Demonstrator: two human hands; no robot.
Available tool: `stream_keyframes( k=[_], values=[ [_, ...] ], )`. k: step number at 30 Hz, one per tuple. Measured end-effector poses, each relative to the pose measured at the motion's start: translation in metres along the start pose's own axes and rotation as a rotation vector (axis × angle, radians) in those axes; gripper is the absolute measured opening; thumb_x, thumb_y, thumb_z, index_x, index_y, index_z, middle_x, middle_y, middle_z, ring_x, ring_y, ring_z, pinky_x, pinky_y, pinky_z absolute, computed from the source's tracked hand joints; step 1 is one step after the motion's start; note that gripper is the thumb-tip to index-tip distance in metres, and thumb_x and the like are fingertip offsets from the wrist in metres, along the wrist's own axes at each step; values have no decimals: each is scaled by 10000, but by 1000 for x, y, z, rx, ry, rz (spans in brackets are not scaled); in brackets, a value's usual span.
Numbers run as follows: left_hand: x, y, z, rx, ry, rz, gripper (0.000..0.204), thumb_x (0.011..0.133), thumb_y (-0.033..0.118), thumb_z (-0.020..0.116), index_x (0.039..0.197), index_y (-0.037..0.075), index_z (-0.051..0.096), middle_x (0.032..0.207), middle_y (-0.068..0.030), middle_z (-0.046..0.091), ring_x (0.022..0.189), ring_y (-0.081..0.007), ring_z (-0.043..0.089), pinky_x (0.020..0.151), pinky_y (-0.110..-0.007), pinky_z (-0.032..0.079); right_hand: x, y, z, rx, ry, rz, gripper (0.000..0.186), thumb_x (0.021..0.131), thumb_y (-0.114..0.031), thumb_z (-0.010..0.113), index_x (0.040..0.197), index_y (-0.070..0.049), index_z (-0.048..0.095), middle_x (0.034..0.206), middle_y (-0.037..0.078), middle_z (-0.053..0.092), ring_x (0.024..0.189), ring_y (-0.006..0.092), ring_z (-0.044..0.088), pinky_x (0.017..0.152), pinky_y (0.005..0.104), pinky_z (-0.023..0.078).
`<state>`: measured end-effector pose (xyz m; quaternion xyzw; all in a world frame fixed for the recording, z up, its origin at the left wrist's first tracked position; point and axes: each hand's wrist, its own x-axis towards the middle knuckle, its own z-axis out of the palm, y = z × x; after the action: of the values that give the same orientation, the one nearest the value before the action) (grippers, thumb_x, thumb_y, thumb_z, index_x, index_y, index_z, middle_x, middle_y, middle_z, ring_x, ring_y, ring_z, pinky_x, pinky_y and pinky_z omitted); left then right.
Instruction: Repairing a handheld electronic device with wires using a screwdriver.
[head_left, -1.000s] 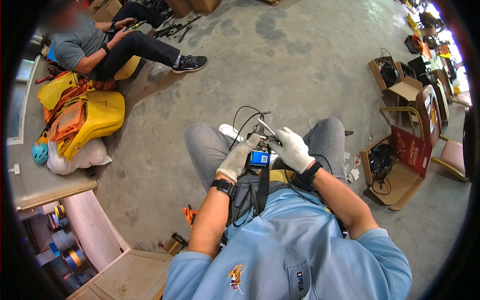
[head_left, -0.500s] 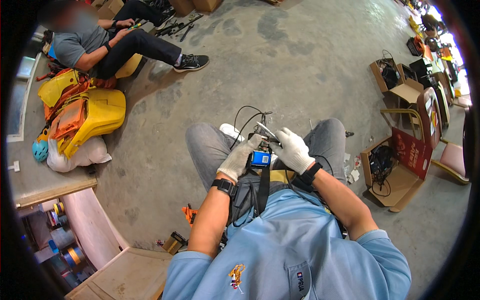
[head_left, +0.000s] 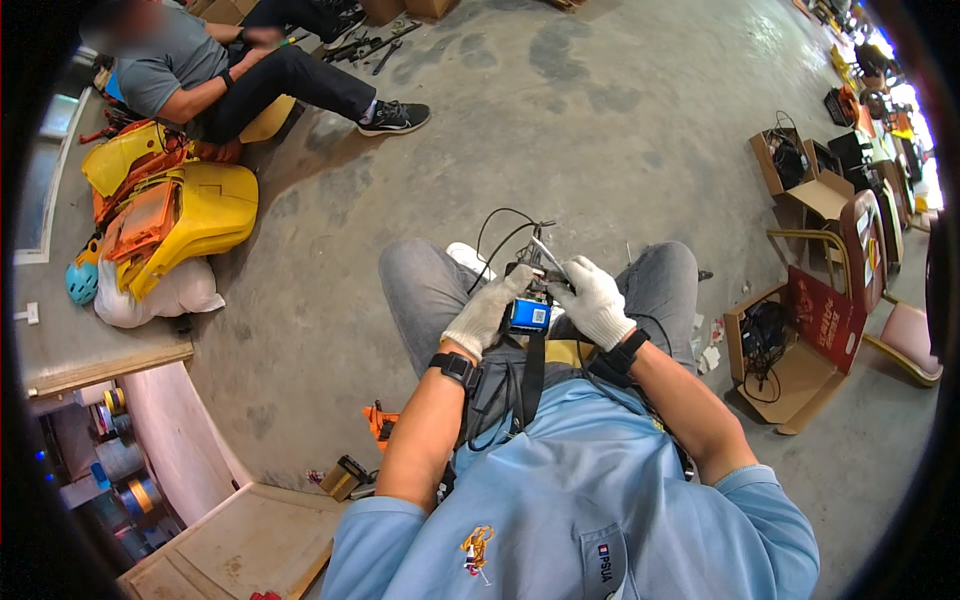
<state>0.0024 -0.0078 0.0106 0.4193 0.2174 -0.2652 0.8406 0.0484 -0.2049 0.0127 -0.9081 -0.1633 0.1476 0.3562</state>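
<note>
I sit on a concrete floor with grey trousers and white work gloves. My left hand (head_left: 486,313) and my right hand (head_left: 592,300) both grip a small device with a blue block (head_left: 529,315) held over my lap. Black wires (head_left: 497,232) loop up from the device toward my knees. A thin metal tool or rod (head_left: 549,258) sticks up between my fingers; which hand holds it I cannot tell. A black strap hangs from the device down my chest.
Another person (head_left: 215,70) sits at the far left by yellow and orange plastic shells (head_left: 175,205). Open cardboard boxes with cables (head_left: 775,350) stand on the right. An orange tool (head_left: 380,420) lies by my left hip. A low concrete ledge (head_left: 170,440) runs lower left.
Both hands stay on the device over my lap, with only slight finger shifts. The seated person at the far left has moved a little.
</note>
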Motion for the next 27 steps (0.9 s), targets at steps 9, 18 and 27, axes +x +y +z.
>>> stream_keyframes(
  k=[9,18,27],
  values=[
    [1,-2,-3,-32,1,-21,531,986,497,681,1227,24,650,996,-26,678,850,-100,673,711,-248,572,-1,5,3,15,23,-5,213,889,-233,740,995,-58,681,975,135,644,923,369,665,780,452,534],
    [0,-1,-7,19,4,-88,334,926,152,656,1221,-7,662,1000,-64,715,812,-130,702,701,-274,586,-2,0,0,52,48,47,203,902,-221,737,1041,-78,699,1002,125,657,957,354,675,816,427,543],
    [3,-4,-15,57,-50,-51,442,931,99,619,1350,-38,579,1180,-139,706,1016,-204,722,924,-333,595,-2,5,-4,106,32,8,205,891,-199,745,1034,-56,707,988,129,657,931,342,677,802,410,540]
  ],
)
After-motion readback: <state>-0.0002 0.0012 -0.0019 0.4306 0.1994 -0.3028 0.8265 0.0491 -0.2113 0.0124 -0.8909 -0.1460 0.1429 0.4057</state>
